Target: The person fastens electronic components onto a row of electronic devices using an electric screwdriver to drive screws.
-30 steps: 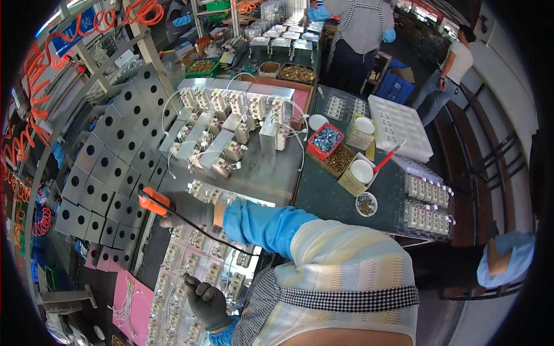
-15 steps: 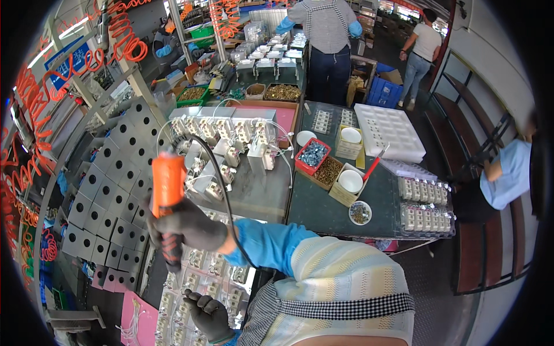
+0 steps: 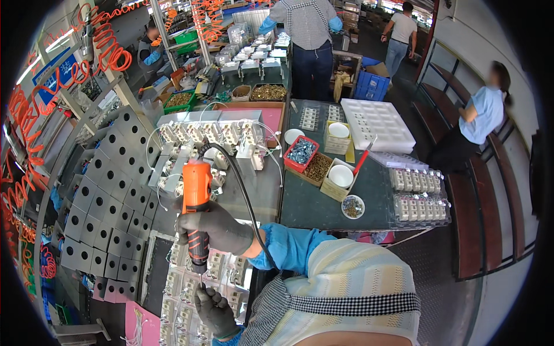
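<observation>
My gloved right hand (image 3: 214, 229) is wrapped round an orange and black electric screwdriver (image 3: 197, 185), its black cord (image 3: 245, 199) looping from the top. The driver points down, its thin bit reaching toward my gloved left hand (image 3: 215, 311). The fingers of that hand are curled together right by the bit's tip; whatever they hold, if anything, is hidden. Beneath both hands lie rows of small white-and-metal assemblies (image 3: 184, 303) on the bench.
Grey metal boxes with round holes (image 3: 99, 202) are stacked at the left. Wired metal units (image 3: 231, 124) stand behind. On the right table are a red bin of screws (image 3: 301, 153), white bowls (image 3: 341, 176) and a white foam tray (image 3: 378, 124). Other people stand farther off.
The screwdriver and my right hand have moved right and down, now more upright, its bit close to my left hand. The whole view has shifted slightly.
</observation>
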Available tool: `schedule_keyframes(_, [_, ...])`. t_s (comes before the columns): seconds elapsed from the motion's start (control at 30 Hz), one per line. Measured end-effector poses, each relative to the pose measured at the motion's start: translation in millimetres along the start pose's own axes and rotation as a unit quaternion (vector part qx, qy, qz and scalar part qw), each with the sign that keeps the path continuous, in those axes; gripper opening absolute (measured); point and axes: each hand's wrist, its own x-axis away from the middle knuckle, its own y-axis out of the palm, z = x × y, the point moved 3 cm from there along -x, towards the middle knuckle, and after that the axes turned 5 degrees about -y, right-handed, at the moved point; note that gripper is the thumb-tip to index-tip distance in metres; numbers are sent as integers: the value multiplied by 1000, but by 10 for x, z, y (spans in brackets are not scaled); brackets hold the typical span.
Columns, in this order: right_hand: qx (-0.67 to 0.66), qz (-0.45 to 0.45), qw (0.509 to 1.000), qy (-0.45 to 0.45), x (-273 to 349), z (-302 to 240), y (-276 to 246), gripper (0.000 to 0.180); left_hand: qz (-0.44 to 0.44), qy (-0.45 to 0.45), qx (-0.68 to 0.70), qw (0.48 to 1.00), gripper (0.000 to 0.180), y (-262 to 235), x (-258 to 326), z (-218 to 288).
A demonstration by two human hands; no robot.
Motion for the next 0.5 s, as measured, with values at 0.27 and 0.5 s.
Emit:
schedule_keyframes(0.27, [-2,76,997,23,-187,11,-316,38,25,105,-229,967,24,70,69,65])
schedule_keyframes(0.5, [-33,130,991,27,-275,202,-455,37,55,156,-263,951,31,68,31,180])
